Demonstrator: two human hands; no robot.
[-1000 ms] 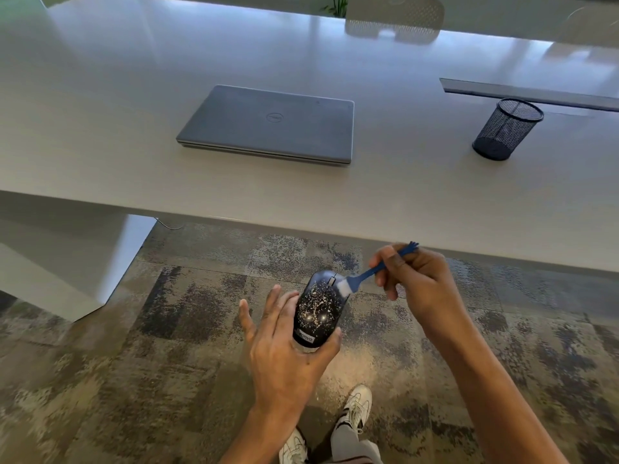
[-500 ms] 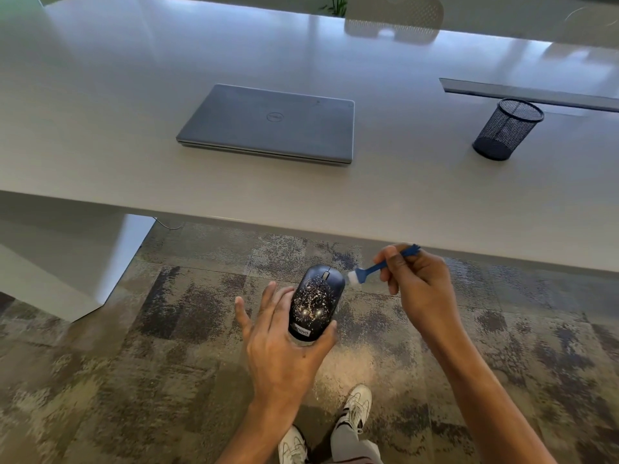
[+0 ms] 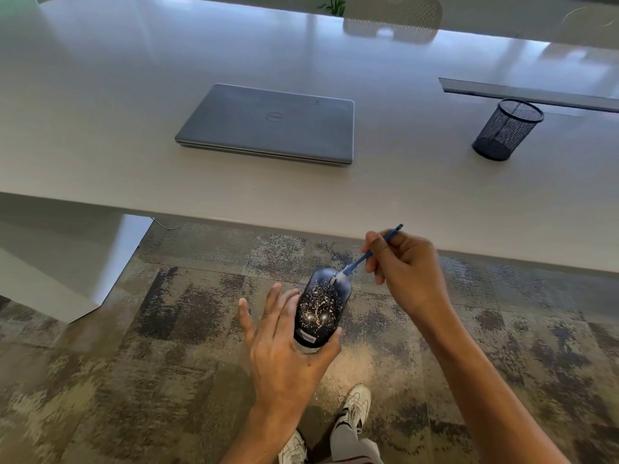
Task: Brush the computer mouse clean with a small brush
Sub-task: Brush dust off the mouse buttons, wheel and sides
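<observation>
A black computer mouse (image 3: 322,304), speckled with pale crumbs, is held up over the carpet in front of the table edge. My left hand (image 3: 284,343) holds it from the left and below, thumb wrapped round its near end, fingers along its side. My right hand (image 3: 407,272) pinches the handle of a small blue brush (image 3: 363,257). The brush's white bristles touch the mouse's front, beside the scroll wheel.
A closed grey laptop (image 3: 268,123) lies on the pale table (image 3: 100,145). A black mesh pen cup (image 3: 507,128) stands at the right, with a long grey slot cover (image 3: 529,93) behind it. Patterned carpet (image 3: 167,346) and my shoes (image 3: 355,406) lie below.
The brush tip swung off the mouse to the right, then came back onto its front by the scroll wheel. The mouse and my left hand shifted only slightly.
</observation>
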